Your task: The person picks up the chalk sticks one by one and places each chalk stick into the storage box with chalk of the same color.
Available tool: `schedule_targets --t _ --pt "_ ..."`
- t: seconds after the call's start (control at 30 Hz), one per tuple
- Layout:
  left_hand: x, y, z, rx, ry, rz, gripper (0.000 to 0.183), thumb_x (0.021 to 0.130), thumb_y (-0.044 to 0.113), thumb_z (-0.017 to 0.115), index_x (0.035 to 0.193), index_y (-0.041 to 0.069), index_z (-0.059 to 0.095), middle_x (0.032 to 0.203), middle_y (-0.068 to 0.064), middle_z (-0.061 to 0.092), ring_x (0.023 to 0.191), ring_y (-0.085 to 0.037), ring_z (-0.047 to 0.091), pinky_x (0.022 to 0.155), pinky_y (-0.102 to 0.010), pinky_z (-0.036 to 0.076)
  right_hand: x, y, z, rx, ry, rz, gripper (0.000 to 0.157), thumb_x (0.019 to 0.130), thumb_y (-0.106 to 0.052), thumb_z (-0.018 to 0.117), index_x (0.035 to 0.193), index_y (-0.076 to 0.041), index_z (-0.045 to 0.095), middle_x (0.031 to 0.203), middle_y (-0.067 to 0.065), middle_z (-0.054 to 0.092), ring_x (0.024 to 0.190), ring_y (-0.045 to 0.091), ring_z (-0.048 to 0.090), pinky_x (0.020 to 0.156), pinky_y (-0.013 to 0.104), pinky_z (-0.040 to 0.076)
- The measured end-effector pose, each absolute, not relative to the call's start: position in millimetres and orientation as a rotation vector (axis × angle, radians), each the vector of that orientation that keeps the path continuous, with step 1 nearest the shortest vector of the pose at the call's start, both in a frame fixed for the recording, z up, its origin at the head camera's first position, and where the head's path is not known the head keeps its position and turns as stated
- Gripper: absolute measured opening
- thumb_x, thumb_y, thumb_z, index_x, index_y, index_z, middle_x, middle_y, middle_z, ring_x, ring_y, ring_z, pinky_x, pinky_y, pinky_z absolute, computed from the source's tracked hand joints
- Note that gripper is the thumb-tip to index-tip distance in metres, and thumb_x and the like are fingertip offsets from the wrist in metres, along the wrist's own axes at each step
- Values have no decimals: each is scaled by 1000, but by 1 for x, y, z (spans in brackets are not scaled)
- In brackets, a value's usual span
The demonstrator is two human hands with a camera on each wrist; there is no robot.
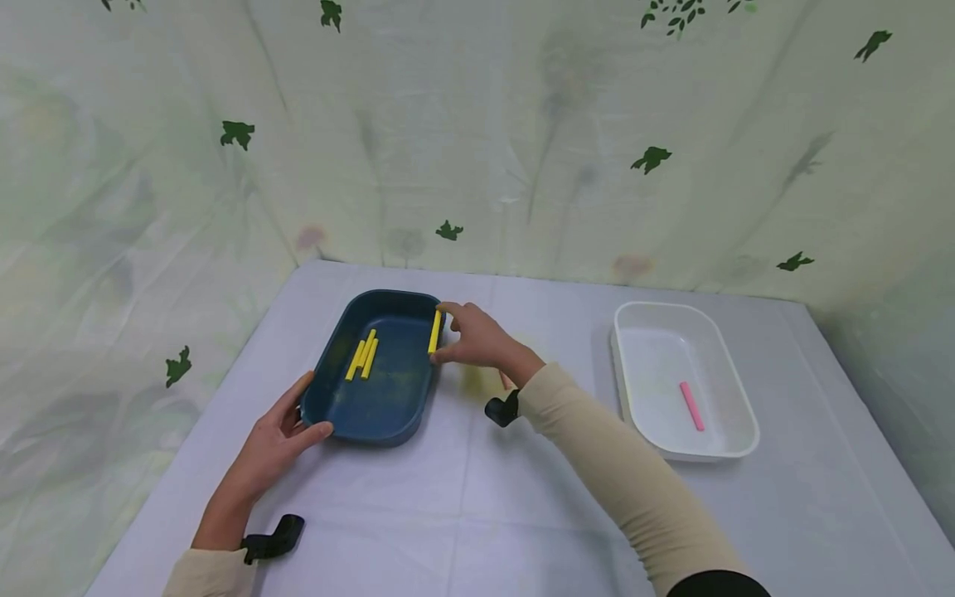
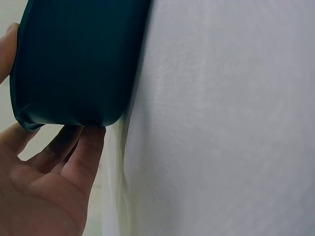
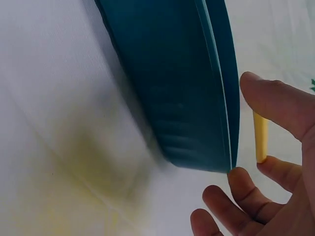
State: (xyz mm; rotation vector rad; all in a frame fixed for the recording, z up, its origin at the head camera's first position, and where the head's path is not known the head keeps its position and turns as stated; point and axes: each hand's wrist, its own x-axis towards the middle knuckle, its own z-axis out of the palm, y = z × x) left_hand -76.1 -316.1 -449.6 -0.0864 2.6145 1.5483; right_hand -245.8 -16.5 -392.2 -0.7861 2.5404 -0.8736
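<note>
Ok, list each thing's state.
Blue tray: upright, uncovered
Three yellow chalk sticks: inside blue tray
Fourth yellow chalk stick: pinched
White tray: upright, uncovered
Pink chalk stick: inside white tray
Pinkish stick: on tablecloth, partly hidden
Tablecloth: smudged yellow
Left hand: gripping blue tray's corner
Right hand: pinching fourth yellow chalk stick

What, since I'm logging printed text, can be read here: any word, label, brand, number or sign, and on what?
None: no word, label, brand, number or sign can be read on the blue tray, white tray, yellow sticks or pink stick.
The curtain shows only pictures, including dark green shapes.
The black wrist cameras show no lettering.
</note>
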Motion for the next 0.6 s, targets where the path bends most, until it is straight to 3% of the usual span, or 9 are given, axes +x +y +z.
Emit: schedule_targets --t 0.2,0.6 --pt "-76 -315 -448 -84 2593 1568 91 95 24 67 162 23 5 166 -23 11 148 -49 23 85 4 37 -239 -22 -393 -786 2525 -796 86 84 -36 78 155 -14 34 132 17 54 119 27 57 93 40 51" --pt "-76 -316 -449 -79 2582 1586 92 96 25 67 162 23 4 165 -24 12 148 -49 23 85 3 38 -236 -23 -398 -773 2479 -823 84 85 -38 76 154 -12 35 144 18 49 131 30 52 105 45 47"
